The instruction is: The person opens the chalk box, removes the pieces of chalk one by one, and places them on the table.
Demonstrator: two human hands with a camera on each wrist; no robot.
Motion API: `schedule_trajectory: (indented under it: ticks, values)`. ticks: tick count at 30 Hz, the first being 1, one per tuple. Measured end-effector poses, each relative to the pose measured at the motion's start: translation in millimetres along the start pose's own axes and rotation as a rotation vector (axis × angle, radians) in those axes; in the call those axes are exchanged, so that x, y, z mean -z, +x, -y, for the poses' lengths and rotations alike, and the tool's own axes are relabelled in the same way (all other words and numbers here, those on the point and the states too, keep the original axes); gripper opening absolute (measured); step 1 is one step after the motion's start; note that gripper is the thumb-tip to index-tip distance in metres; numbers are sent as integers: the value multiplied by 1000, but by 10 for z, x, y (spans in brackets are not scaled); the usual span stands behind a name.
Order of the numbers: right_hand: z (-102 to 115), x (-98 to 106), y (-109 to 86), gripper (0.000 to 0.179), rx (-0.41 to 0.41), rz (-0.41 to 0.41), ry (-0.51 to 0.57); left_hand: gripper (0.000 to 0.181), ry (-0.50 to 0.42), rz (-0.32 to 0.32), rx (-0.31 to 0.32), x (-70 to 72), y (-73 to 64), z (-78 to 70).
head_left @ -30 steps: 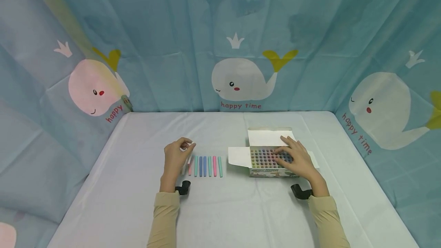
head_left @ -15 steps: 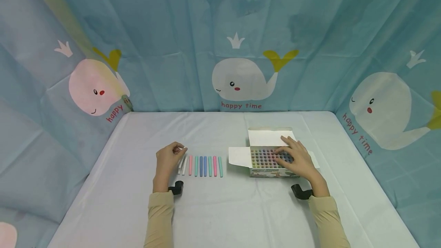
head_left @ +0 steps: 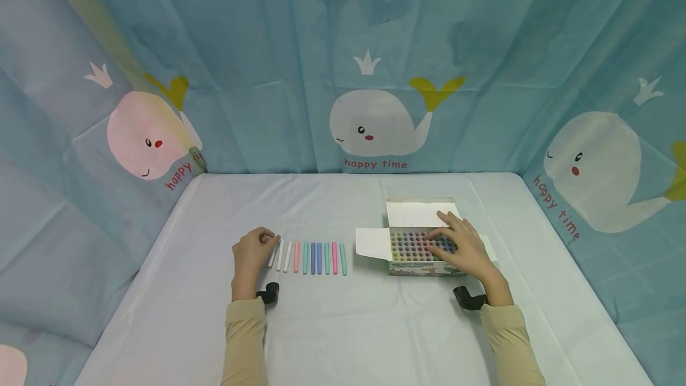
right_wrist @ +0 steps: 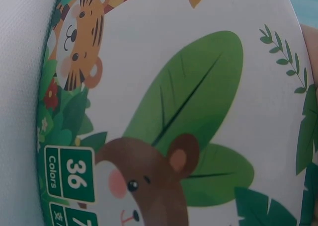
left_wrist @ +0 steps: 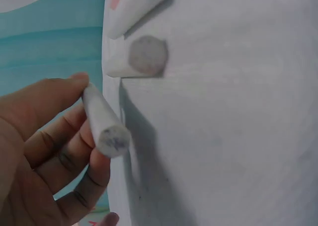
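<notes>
My left hand (head_left: 251, 256) pinches a white chalk stick (left_wrist: 106, 121) between thumb and fingers, at the left end of a row of chalk sticks. In the left wrist view the held stick casts a shadow on the cloth; two more white sticks (left_wrist: 148, 55) lie beyond it. The row also has a light pink stick (head_left: 296, 257), a bright pink one (head_left: 334, 258), and several green and blue ones. My right hand (head_left: 465, 249) rests over an opened box (head_left: 423, 268) filled with upright coloured chalks, fingers spread and bent across its top. Whether its fingertips touch chalks cannot be told.
White cloth covers the table (head_left: 343, 326). The box's back flap (head_left: 418, 214) stands up and its left flap (head_left: 373, 243) sticks out toward the row. Printed animals and leaves cover the box side (right_wrist: 198, 112). Curtains with whales (head_left: 375, 124) enclose the back and sides.
My left hand has moved left along the row and lower in view, uncovering the light pink and white sticks. A white stick at the row's left end is now in its fingers. My right hand stays put.
</notes>
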State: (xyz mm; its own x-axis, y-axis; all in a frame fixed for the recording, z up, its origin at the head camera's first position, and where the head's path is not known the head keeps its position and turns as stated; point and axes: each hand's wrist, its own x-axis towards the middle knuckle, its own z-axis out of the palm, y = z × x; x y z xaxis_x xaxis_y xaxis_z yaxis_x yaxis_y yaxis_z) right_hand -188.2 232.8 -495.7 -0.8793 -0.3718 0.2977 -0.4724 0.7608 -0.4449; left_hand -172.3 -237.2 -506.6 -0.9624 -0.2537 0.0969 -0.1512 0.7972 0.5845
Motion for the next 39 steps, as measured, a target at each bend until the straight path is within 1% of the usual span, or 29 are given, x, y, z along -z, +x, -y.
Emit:
schedule_trajectory:
  ticks: [6,10,17,25,30,36,39]
  values:
    - [3,-5,12,21,6,-1,2,26,29,32,41,18,7,24]
    - [7,-4,19,21,8,-1,3,27,34,40,52,26,2,44]
    - [2,-10,23,21,9,4,7,27,48,38,57,29,-4,36]
    - [-10,-31,15,22,22,-22,2,26,51,30,66,1,-30,24]
    - [-15,-25,6,33,1,-20,5,28,40,42,74,0,-32,10]
    - [-13,2,-7,60,-20,9,-15,28,32,50,82,16,-53,-13]
    - [-7,15,-8,61,-10,14,-17,28,33,55,80,28,-54,-13]
